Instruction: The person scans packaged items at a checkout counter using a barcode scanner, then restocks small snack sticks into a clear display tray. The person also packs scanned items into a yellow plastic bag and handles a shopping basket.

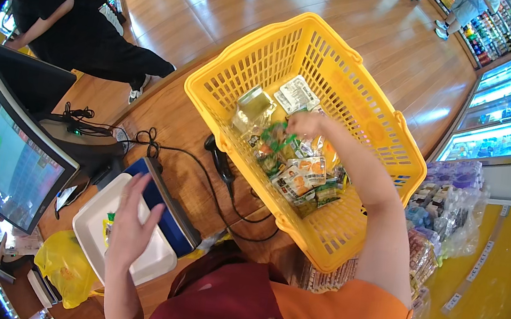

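Note:
A yellow plastic shopping basket (365,101) stands on the wooden counter (183,121), with several packaged foods in its bottom. Inside it, my right hand (307,124) is at a green packet (274,137); blur hides whether the fingers grip it. Near that hand lie a white packet (298,93), a clear pack (254,106) and orange-and-white packets (312,168). My left hand (133,221) hovers with fingers apart over a white plastic tray (158,258) beside a blue-topped scale (170,216). A small yellow-green packet (106,232) lies in the tray, partly behind the hand.
A touchscreen monitor (14,152) stands at the left, above a yellow plastic bag (67,265). A black handheld scanner (222,162) and its cable lie beside the basket. Bagged goods (442,213) are piled at the right. A person in black (75,24) stands beyond the counter.

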Demonstrator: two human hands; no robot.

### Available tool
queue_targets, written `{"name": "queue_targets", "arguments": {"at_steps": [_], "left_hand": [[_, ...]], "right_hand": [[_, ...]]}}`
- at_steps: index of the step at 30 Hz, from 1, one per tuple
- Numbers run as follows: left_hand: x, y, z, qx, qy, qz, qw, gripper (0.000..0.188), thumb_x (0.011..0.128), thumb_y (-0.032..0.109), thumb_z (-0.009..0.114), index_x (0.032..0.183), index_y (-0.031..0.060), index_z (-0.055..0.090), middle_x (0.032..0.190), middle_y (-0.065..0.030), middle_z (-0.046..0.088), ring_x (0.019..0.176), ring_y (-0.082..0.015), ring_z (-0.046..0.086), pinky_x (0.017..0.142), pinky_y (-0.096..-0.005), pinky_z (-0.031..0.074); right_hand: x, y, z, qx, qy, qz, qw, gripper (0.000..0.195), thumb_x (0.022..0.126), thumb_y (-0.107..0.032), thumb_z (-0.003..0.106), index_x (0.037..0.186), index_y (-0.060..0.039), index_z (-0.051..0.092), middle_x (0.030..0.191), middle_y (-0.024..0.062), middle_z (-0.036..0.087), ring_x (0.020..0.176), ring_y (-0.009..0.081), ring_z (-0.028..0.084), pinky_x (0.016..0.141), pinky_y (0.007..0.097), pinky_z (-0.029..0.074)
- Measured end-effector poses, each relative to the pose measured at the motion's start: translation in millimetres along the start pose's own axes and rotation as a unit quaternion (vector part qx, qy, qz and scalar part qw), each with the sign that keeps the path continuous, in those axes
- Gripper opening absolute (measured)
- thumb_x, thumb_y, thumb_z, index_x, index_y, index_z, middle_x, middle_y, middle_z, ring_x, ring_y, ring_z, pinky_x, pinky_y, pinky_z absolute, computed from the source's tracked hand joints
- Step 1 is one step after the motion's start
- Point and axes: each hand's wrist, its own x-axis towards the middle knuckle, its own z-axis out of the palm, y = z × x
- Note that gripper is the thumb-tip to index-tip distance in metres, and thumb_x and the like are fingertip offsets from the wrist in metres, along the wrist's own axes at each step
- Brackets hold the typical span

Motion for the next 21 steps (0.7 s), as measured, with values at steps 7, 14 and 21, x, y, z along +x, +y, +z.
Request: {"name": "queue_targets", "arguments": {"at_steps": [7,14,21], "left_hand": [[39,75,15,-0.131,-0.081,0.151,0.977,0.042,0.083,0.013,0.06,0.121,0.0051,0.047,0.124,-0.0173,0.045,0.112,-0.0339,0.048,0.092,-0.035,0.039],[51,89,21,-0.172,-0.068,0.177,0.967,0.033,0.083,0.011,0.058,0.115,0.0052,0.051,0.119,-0.0152,0.048,0.108,-0.0321,0.05,0.09,-0.0348,0.04],[51,86,22,-0.166,-0.079,0.159,0.97,0.028,0.083,0.009,0.059,0.111,0.0057,0.055,0.115,-0.0131,0.051,0.097,-0.0272,0.054,0.085,-0.0326,0.043]], "right_hand": [[-2,0,45,-0.005,0.024,-0.036,0.999,0.023,0.072,-0.02,0.065,0.085,-0.0029,0.057,0.077,0.0075,0.056,0.066,0.0214,0.052,0.061,0.0368,0.042],[-4,-10,43,0.207,-0.065,0.06,0.974,0.032,0.083,-0.018,0.057,0.105,0.0053,0.055,0.068,0.0094,0.054,0.052,0.0129,0.046,0.044,0.0275,0.036],[23,-1,57,0.204,-0.006,0.004,0.979,0.029,0.081,-0.018,0.062,0.102,0.0019,0.061,0.073,0.0081,0.058,0.061,0.0137,0.052,0.053,0.0293,0.043]]}}
